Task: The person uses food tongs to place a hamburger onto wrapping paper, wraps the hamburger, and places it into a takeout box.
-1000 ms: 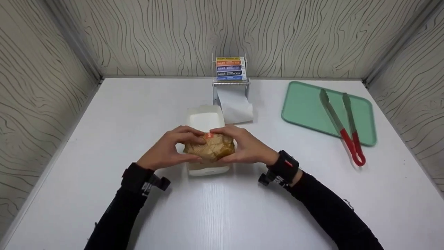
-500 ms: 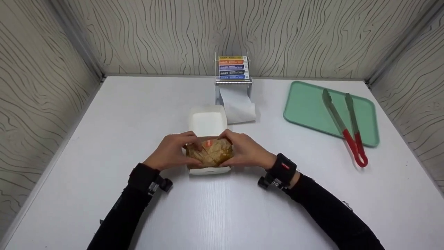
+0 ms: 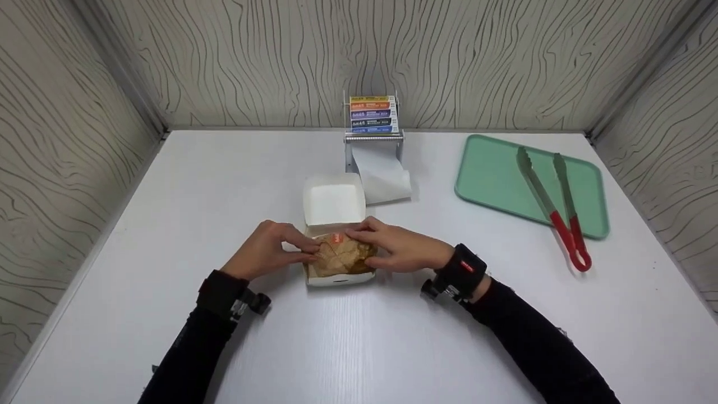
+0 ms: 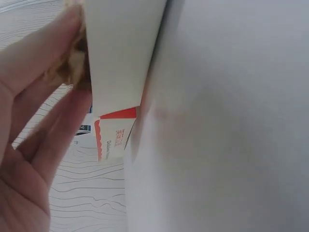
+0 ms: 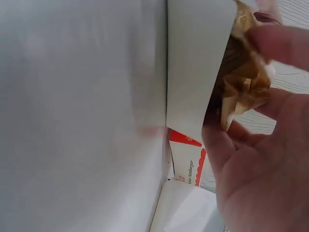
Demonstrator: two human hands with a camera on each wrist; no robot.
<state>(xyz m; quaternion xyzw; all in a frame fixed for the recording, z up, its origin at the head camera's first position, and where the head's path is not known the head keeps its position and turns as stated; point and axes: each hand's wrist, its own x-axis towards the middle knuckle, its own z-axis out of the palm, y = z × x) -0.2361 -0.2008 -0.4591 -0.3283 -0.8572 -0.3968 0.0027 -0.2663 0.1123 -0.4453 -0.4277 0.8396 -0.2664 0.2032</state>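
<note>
A hamburger wrapped in brown paper, with a small red label on top, sits in the lower half of an open white burger box. The box's lid is folded back behind it. My left hand pinches the wrapper's left side between thumb and fingers. On the opposite side my right hand holds the wrapped burger, fingers at the back and thumb at the front. Crinkled brown paper rises above the box wall in the right wrist view. The burger's underside is hidden in the box.
Behind the box stands a dispenser with several coloured label rolls and a hanging white paper strip. To the right lies a green tray, with red-handled tongs across it and past its front edge. Patterned walls enclose the table.
The wrapped burger has gone down into the box. My left hand has drawn back to the burger's left edge, and the right hand's fingers have shifted along its right side.
</note>
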